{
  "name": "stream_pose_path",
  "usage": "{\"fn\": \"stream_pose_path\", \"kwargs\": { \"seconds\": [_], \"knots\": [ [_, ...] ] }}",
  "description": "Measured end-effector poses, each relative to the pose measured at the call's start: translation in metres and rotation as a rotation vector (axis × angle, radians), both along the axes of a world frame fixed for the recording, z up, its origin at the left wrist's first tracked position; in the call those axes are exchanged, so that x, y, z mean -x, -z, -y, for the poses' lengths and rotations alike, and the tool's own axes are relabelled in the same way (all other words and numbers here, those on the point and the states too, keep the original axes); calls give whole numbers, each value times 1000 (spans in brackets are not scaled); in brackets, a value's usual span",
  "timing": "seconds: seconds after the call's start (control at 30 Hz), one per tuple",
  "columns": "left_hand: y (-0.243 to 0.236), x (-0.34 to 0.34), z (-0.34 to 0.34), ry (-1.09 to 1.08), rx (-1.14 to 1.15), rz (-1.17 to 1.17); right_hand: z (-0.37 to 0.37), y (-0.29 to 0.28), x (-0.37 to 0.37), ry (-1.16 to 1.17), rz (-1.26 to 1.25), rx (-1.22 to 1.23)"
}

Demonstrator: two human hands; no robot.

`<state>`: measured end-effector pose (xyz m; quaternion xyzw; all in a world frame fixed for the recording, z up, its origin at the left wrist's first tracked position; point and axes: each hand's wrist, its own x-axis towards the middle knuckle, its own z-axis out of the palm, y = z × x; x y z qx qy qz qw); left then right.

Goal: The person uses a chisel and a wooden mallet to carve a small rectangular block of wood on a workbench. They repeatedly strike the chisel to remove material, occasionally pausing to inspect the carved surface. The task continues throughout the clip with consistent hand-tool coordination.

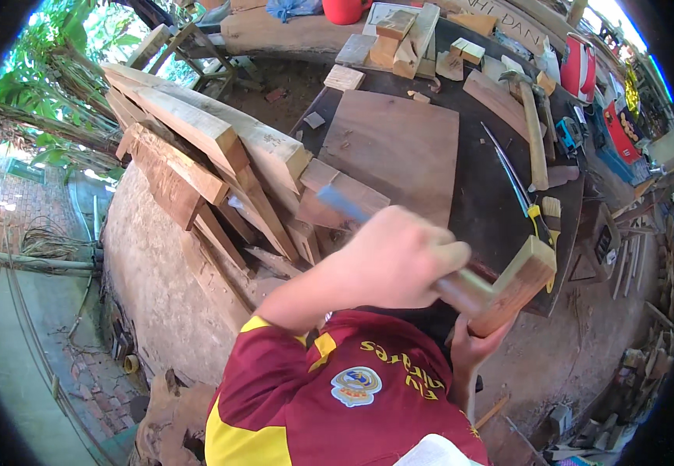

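My left hand is closed in a fist over the near edge of the table, smeared by motion. A blurred brown rod-like piece sticks out of it toward the right, and a bluish streak shows on its far left side. What tool this is, I cannot make out. My right hand grips a wooden block from below, close to my body. The rod's end meets or overlaps the block; contact is unclear. Beyond the left fist lies a flat brown board on the dark table.
A hammer, a long blade with a yellow handle and a brush lie on the table's right side. Thick timbers lean at the left. Wood offcuts are stacked at the far edge, near a red container.
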<state>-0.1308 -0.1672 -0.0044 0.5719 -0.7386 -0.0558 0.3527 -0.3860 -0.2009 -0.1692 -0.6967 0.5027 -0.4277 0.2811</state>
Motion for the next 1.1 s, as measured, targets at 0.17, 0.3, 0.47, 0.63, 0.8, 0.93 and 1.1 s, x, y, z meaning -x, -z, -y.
{"fn": "stream_pose_path", "kwargs": {
  "seconds": [0.17, 0.3, 0.47, 0.63, 0.8, 0.93, 1.1],
  "knots": [
    [18, -25, -43, -446, -204, 152, -7, 13, 24, -81, -98, 37],
    [46, -43, -42, -670, -266, 223, -1, 4, 17, -210, -51, 53],
    [56, -36, -24, -765, -279, 143, 11, -12, 12, -369, -26, 170],
    [68, -28, -8, -844, -155, 75, 10, -4, 21, -361, -8, 161],
    [71, -23, -3, -844, -101, 25, 3, 7, 29, -306, -50, 135],
    [81, -21, 2, -898, -95, 8, -1, 6, 33, -258, -121, 66],
    [76, -18, 6, -907, -144, 40, 4, 8, 37, -205, -81, 100]
  ]
}}
